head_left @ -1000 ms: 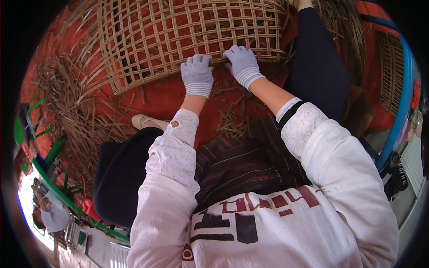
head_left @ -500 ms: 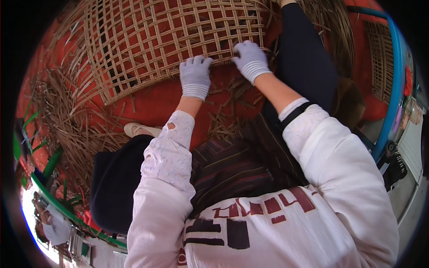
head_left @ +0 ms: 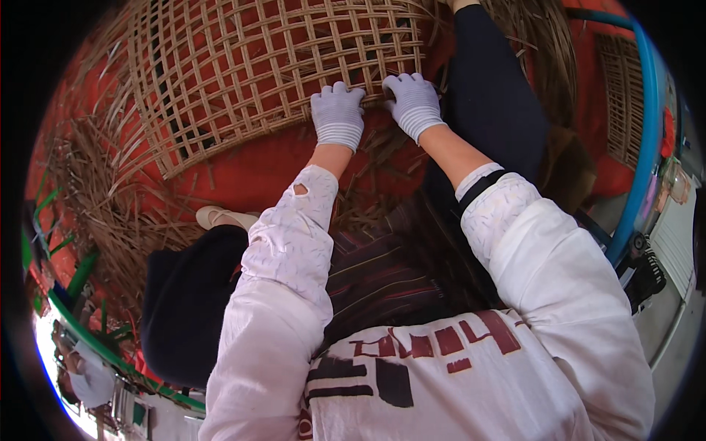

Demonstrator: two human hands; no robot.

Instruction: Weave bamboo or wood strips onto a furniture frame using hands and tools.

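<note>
A lattice panel woven from tan cane strips (head_left: 254, 126) lies across the upper middle, with wide square gaps that show the red surface below. My left hand (head_left: 337, 116), in a pale striped knit glove, has its fingers bent over the panel's near edge. A short way to its right, my right hand (head_left: 413, 107) wears a matching glove and is curled on the same edge near the panel's right corner. Both hands appear closed on the border strips; the fingertips are partly hidden. Loose strip ends stick out from the panel's left side.
Loose brown strips (head_left: 110, 206) are heaped at the left, and more lie at the upper right. My dark-trousered leg (head_left: 493, 88) stretches along the panel's right side. A blue tubular rail (head_left: 641, 147) curves at the far right, beside another woven piece (head_left: 623, 103). A green rail (head_left: 103, 343) bends at lower left.
My left hand has slid right along the near edge, closer to my right hand. The right hand stays near the corner. In the picture, the panel sits slightly further left.
</note>
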